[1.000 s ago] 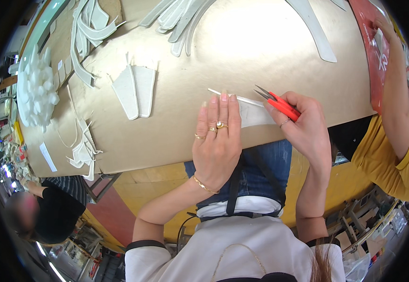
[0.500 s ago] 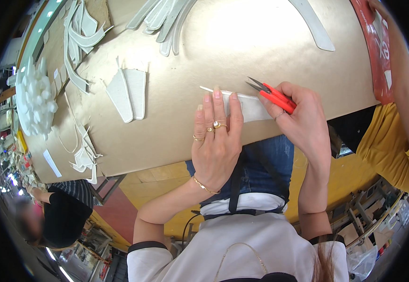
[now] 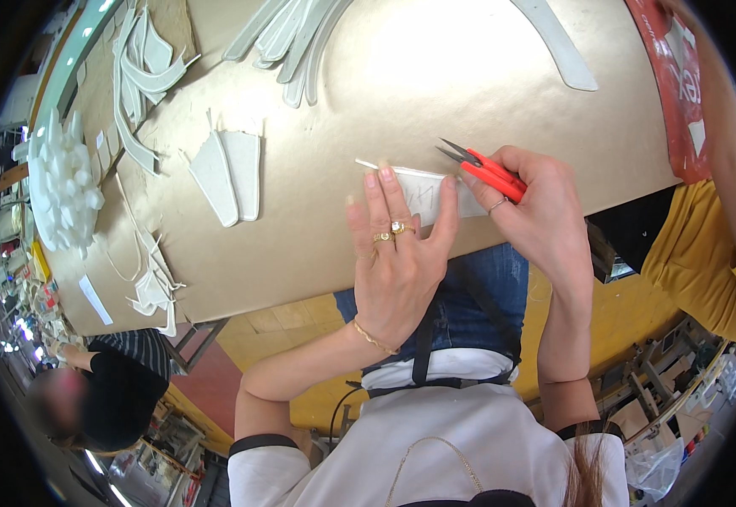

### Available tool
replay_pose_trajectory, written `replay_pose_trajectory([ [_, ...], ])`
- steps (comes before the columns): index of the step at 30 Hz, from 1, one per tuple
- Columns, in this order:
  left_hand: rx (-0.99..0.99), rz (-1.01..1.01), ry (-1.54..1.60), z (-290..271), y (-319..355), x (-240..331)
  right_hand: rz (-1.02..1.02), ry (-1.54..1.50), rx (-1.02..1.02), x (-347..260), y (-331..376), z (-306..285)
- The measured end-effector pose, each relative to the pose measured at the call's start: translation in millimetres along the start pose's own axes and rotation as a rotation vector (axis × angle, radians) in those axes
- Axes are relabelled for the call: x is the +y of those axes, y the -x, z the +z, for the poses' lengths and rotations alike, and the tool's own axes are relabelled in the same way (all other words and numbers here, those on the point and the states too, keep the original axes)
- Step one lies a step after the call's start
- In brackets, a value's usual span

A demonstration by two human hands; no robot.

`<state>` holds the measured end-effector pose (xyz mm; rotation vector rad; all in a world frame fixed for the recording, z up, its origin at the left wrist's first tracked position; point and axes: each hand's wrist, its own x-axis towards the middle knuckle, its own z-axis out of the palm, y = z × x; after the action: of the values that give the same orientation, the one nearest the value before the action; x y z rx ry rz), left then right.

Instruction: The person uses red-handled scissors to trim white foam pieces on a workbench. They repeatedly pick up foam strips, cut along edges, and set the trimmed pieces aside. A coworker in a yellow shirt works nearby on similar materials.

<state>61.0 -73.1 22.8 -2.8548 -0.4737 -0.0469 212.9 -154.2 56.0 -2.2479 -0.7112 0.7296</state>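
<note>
A pale piece of fabric or leather (image 3: 418,194) with a raised, corded edge lies near the front of the table. My left hand (image 3: 402,245) rests on it with fingers spread, and a thin white cord end (image 3: 366,162) sticks out past the fingertips. In my right hand (image 3: 537,198) I hold red-handled thread snips (image 3: 493,175), their dark blades parted and pointing left above the piece's upper edge. The blades touch nothing that I can see. Part of the piece is hidden under my fingers and the right hand.
Two similar pale pieces (image 3: 228,177) lie to the left. Long curved strips (image 3: 296,42) are piled at the far side, with one more strip (image 3: 558,46) at far right. White scraps (image 3: 156,283) sit near the left edge. A person in yellow (image 3: 706,253) stands at the right.
My left hand's fingers have spread and its index finger has shifted right, uncovering more of the pale piece. My right hand and the snips have moved slightly left.
</note>
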Motion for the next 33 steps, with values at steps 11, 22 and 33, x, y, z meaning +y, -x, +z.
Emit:
replay_pose_trajectory([
  [11,-0.09,0.068,0.41,0,0,-1,0.075,-0.032,-0.08,18,8,-38],
  [22,-0.133,0.06,0.42,-5,-3,1,0.133,-0.023,-0.121,37,5,-56],
  [33,-0.153,0.06,0.249,-11,-9,14,0.13,0.0,-0.119,35,2,-57],
])
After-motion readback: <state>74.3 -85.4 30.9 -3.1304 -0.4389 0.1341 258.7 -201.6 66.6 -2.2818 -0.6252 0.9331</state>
